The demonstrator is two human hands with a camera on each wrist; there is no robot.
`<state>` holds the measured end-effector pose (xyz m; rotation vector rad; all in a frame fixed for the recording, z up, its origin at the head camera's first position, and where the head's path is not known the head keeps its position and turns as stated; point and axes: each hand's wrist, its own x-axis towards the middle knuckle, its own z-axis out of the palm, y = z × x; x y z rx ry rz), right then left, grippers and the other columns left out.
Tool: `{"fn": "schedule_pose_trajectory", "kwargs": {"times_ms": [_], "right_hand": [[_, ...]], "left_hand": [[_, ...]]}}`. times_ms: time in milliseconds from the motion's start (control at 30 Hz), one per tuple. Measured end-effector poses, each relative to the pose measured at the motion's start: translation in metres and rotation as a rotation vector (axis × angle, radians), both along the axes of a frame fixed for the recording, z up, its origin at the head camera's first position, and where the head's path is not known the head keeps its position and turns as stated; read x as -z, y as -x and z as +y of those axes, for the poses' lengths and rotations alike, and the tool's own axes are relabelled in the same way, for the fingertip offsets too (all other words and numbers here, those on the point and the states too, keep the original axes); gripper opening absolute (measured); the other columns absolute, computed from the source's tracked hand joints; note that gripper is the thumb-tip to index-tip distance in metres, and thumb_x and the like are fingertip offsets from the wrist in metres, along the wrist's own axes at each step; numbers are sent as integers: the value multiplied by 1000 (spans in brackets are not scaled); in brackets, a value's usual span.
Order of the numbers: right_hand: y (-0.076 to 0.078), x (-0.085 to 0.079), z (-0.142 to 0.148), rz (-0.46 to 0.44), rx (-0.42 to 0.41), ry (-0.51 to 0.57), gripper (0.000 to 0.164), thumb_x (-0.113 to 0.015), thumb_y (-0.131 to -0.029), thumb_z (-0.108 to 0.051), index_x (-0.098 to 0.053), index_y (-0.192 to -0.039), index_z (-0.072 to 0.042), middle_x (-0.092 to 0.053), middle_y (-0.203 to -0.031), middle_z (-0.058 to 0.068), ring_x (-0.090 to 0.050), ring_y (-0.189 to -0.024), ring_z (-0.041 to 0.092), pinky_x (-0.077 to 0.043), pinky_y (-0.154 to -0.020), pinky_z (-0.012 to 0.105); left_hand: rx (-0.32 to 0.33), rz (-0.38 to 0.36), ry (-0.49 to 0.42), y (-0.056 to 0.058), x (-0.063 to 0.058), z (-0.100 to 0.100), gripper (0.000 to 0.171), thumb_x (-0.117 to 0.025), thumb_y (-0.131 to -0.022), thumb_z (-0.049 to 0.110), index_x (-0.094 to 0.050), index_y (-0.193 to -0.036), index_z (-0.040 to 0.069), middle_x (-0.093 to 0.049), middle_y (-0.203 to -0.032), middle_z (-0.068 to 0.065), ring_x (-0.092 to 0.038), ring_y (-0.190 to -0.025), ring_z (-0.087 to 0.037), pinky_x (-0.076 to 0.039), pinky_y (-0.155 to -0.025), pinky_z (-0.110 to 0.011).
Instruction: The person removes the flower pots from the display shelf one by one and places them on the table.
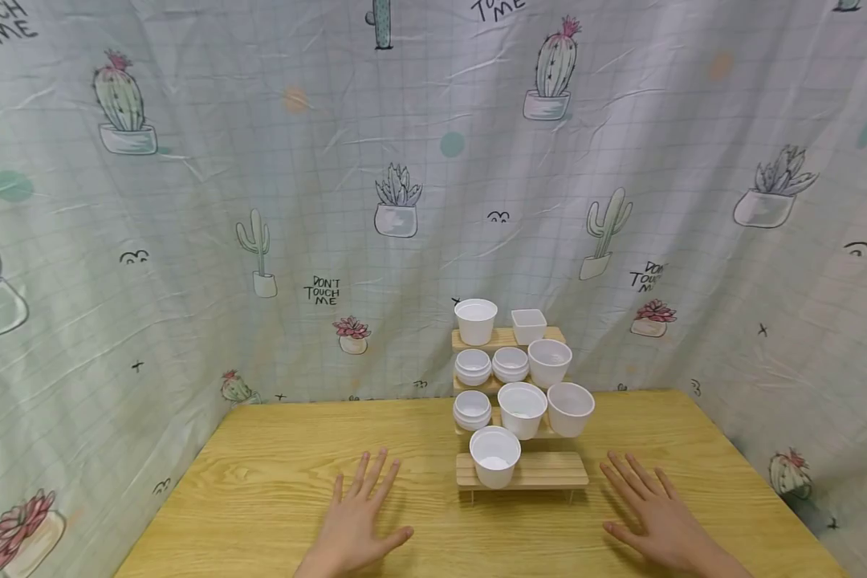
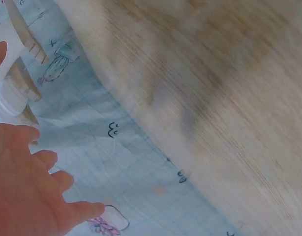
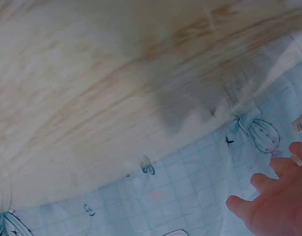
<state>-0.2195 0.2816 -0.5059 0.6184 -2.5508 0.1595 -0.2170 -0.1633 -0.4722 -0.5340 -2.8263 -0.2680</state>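
In the head view my left hand [image 1: 357,522] is spread over the wooden table, left of a tiered wooden stand [image 1: 542,472]. On the stand's right side my right hand [image 1: 650,510] is spread the same way, fingers pointing forward. Neither hand holds anything. White plastic pots fill the steps: a round pot [image 1: 494,457] on the lowest, larger pots [image 1: 523,411] and a small ridged pot [image 1: 473,411] above it, more on the third step, and a round pot [image 1: 476,323] beside a square pot [image 1: 529,326] on top. Spread fingers [image 2: 62,181] also show in the left wrist view.
The yellow wood-grain table [image 1: 289,449] ends at the back against a hanging cactus-print curtain [image 1: 318,201], which also closes in both sides. The stand is close to that back curtain, right of the table's middle.
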Motion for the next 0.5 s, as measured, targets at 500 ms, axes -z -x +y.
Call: {"fn": "schedule_pose_trajectory", "kwargs": {"times_ms": [500], "right_hand": [[0, -9, -14, 72, -93, -1, 72, -67, -73, -43, -42, -134, -14, -32, -145, 0, 3, -137, 0, 17, -107, 17]], "left_hand": [[202, 27, 57, 1, 1, 11, 77, -53, -80, 54, -22, -143, 20, -20, -149, -1, -23, -135, -32, -28, -98, -62]]}}
